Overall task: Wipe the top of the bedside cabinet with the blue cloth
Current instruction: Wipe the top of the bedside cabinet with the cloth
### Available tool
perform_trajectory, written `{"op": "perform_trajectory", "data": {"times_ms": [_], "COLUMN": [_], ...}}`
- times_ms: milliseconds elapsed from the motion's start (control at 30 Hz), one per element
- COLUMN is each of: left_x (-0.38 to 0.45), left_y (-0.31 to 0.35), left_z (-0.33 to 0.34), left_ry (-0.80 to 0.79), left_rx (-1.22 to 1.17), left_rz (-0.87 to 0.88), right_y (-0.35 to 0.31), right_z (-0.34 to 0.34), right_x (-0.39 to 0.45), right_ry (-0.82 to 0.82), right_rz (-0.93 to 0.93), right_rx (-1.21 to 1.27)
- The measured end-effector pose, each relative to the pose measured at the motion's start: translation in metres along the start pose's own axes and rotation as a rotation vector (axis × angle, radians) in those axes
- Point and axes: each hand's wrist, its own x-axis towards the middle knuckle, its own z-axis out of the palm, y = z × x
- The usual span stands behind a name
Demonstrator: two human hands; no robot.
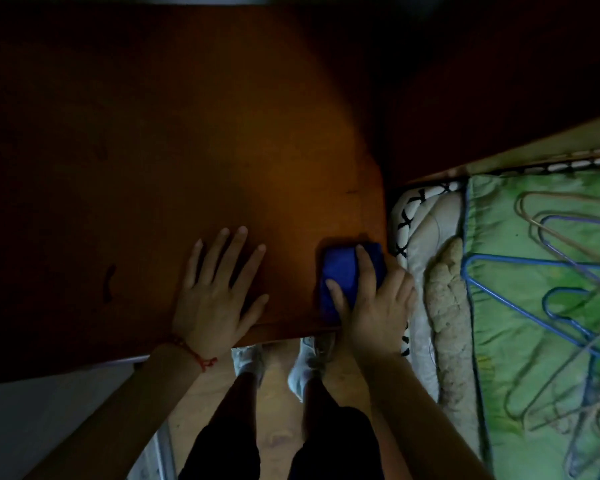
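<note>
The brown wooden top of the bedside cabinet [174, 140] fills most of the head view, dim at the left and back. A folded blue cloth [340, 271] lies at its front right corner. My right hand [374, 303] presses on the cloth with straight fingers spread over it. My left hand [215, 289] rests flat on the wood near the front edge, fingers spread, a red thread bracelet on its wrist. About a hand's width separates the two hands.
A bed stands right of the cabinet, with a pale mattress edge [426, 258] and a green cover [520, 244] carrying several wire hangers [534, 278]. Below the front edge are my legs and white shoes [305, 368] on a wooden floor.
</note>
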Motion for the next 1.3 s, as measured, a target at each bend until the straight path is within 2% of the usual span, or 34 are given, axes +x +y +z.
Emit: {"op": "perform_trajectory", "data": {"times_ms": [167, 267, 400, 533, 633, 767, 867, 1033, 1200, 1300], "left_x": [0.0, 0.003, 0.023, 0.06, 0.085, 0.103, 0.106, 0.108, 0.124, 0.141], "left_y": [0.001, -0.001, -0.009, -0.02, -0.032, -0.045, -0.044, -0.045, -0.056, -0.063], "left_z": [0.001, -0.002, -0.012, -0.02, -0.024, -0.025, -0.025, -0.026, -0.03, -0.033], "left_ry": [0.027, 0.024, 0.046, 0.093, 0.105, 0.132, 0.141, 0.156, 0.159, 0.17], "left_rx": [-0.002, -0.03, -0.053, -0.036, -0.028, -0.022, -0.031, -0.048, -0.061, -0.053], "left_rz": [0.0, 0.012, -0.063, -0.105, -0.139, -0.159, -0.174, -0.171, -0.163, -0.167], "right_y": [-0.008, -0.009, -0.014, -0.032, -0.044, -0.042, -0.042, -0.058, -0.055, -0.057], "right_z": [0.013, 0.01, 0.001, 0.012, 0.021, 0.015, 0.015, 0.022, 0.015, 0.023], "right_x": [0.081, 0.062, 0.018, 0.097, 0.149, 0.119, 0.115, 0.189, 0.162, 0.195], "right_ry": [0.095, 0.062, 0.0, 0.058, 0.096, 0.073, 0.04, 0.035, 0.038, 0.029], "right_rz": [0.099, 0.08, 0.044, 0.018, 0.084, 0.106, 0.107, 0.138, 0.091, 0.088], "right_rx": [0.008, 0.035, 0.039, 0.01, 0.039, 0.007, 0.069, 0.248, 0.237, 0.296]}}
